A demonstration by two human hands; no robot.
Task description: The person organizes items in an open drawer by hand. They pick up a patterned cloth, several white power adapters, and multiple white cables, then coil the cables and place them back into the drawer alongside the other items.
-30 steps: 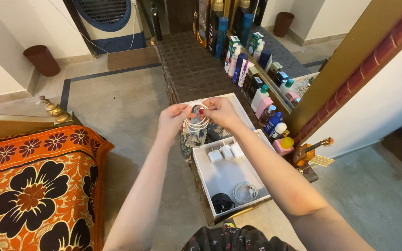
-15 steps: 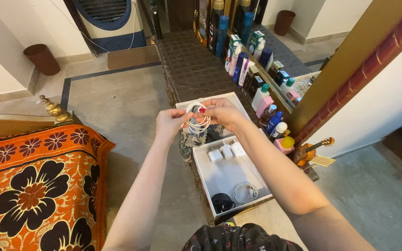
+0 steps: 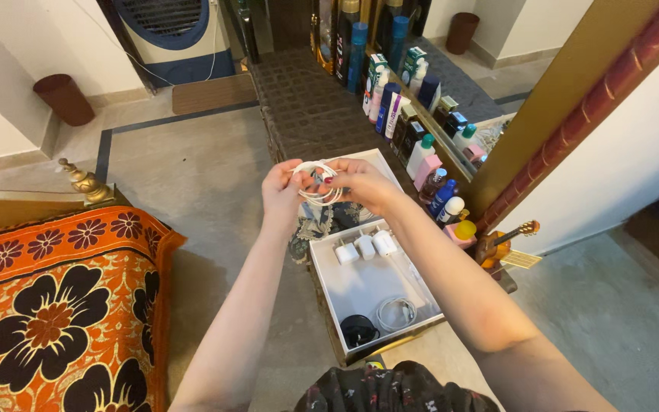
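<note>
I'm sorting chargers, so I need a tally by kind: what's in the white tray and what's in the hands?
White plug adapters in the white tray: 3
White coiled cable in tray: 1
Black coiled item: 1
White coiled cable held by left hand and right hand: 1
Total: 6

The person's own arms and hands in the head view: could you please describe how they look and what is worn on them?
Both forearms are bare, with no sleeves, watch or bracelets visible. The left hand and right hand are ungloved; red polish shows on a nail of the right hand's fingers. No rings can be made out.
</note>
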